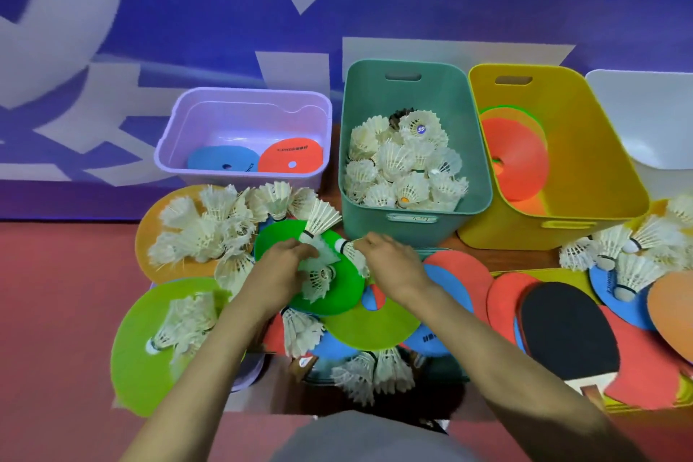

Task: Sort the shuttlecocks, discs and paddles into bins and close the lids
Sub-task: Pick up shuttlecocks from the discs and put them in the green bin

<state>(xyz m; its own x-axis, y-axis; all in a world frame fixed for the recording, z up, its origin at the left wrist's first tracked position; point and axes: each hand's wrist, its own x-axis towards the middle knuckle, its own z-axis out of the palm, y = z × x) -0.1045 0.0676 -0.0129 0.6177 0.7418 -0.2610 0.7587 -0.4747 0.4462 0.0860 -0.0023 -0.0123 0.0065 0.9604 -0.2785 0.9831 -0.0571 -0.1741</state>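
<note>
Four open bins are lined up at the far side: a lilac bin (243, 101) with two discs in it, a teal bin (367, 225) heaped with shuttlecocks (401, 161), a yellow bin (600, 146) holding stacked discs, and a white bin (645, 116) cut off at the right edge. No lid is seen on any of them, so the sort is judged well short of done.

In front of the bins, overlapping discs are spread out, many with loose shuttlecocks on them. A black-faced paddle (570, 330) is laid on the discs to the right.

Both hands are brought together over a dark green disc (348, 289) in the middle. The left hand (285, 266) is curled round a clump of white feathers. A fanned shuttlecock (320, 219) stands just beyond its knuckles, cork down, but whether that one is in the grip cannot be told. The right hand (393, 261) has its fingers pinched on the skirt of a single shuttlecock (350, 251). Its long axis lies roughly crosswise, with the white cork pointed left towards the other hand.

The teal bin is set straight beyond the hands and a little to the right, its front wall just beside the right knuckles. The right hand is therefore the nearer one, and a short lift forward over the rim is judged to be all that is called for.
</note>
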